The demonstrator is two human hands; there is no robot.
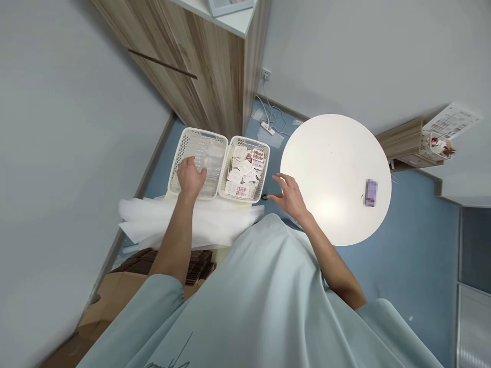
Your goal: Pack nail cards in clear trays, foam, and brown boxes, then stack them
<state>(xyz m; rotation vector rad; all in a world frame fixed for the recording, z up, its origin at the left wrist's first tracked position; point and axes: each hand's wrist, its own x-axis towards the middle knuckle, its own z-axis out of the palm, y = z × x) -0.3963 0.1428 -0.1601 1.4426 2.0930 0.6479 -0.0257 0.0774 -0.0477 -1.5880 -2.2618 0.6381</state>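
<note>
Two baskets under inspection: clear packs in one, printed cards in the other

Nearest is one pale blue-green shirt, dark line markings low on its front. One cardboard box stands at lower left, with dark brown pieces showing beside the left forearm. White sheets, loosely piled, lie just before the baskets; overlap prevents a count.

Two hands are in view. The left hand is over the left basket, fingers bent and thumb held apart; whether it grasps a pack cannot be told. The right hand is released, fingers and thumb spread, between the right basket and the desk. One small dark item shows by its thumb tip, unidentified.

Both baskets are off-white, perforated and side by side. The left contains several clear packs, glossy and transparent, with rows of rounded bumps. The right contains many cards, mostly white with small print, lying at mixed angles; some bear reddish or lilac ovals. They overlap too much to count.

One round white desk carries one blurred purple item. Beyond: one power strip, one wood-grain cabinet and one frame on top.
</note>
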